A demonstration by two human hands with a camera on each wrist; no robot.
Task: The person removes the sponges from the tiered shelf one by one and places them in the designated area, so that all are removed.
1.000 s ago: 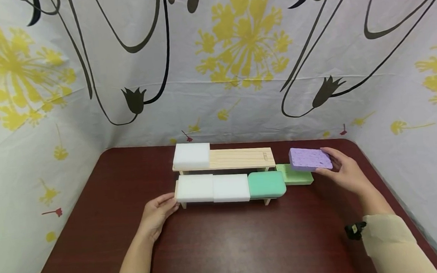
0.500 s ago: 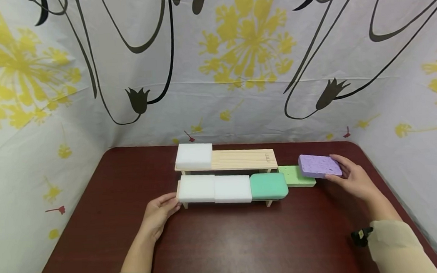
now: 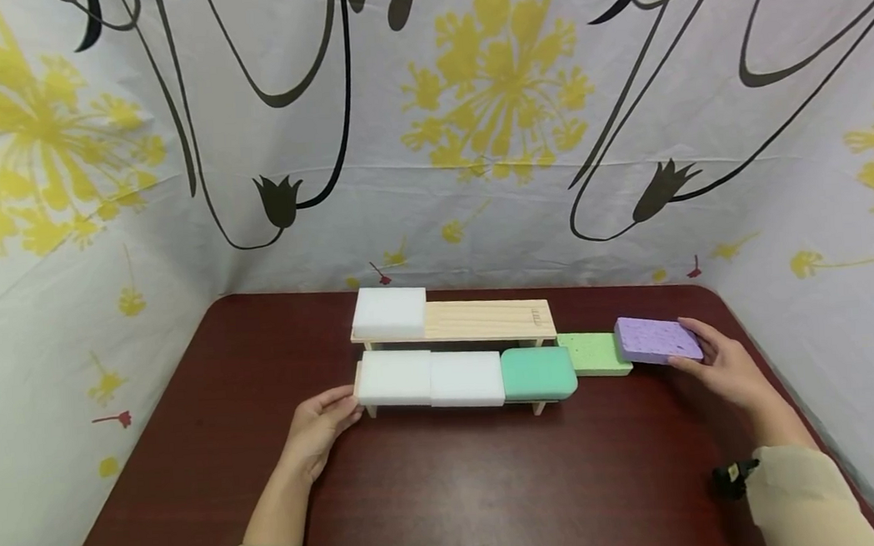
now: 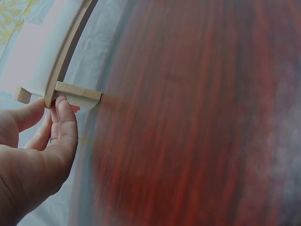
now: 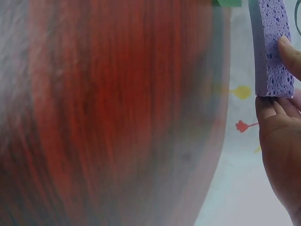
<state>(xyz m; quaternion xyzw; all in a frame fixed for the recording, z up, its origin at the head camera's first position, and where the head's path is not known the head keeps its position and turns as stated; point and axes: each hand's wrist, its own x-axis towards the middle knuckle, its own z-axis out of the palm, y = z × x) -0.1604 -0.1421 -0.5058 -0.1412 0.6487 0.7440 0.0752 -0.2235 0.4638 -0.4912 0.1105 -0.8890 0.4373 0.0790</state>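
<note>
My left hand (image 3: 313, 435) pinches the left end of a small front wooden stand (image 4: 66, 54), thumb above and fingers beneath in the left wrist view. Two white sponge blocks (image 3: 464, 380) and a teal rounded block (image 3: 539, 374) lie in a row on this stand. At the right, my right hand (image 3: 729, 376) grips a porous purple sponge (image 3: 655, 339) by its right end. The purple sponge overlaps the right edge of a light green sponge (image 3: 594, 353) in the head view; whether it touches the table is hard to tell.
Behind the front stand is a second wooden stand (image 3: 488, 320), with one white block (image 3: 389, 311) on its left end. Everything stands on a dark red-brown table (image 3: 465, 488). A patterned white cloth (image 3: 372, 202) hangs around the back and sides.
The purple sponge has moved right and slightly nearer in my right hand, uncovering more of the green sponge. My left hand keeps its hold on the front stand; the view has shifted slightly.
</note>
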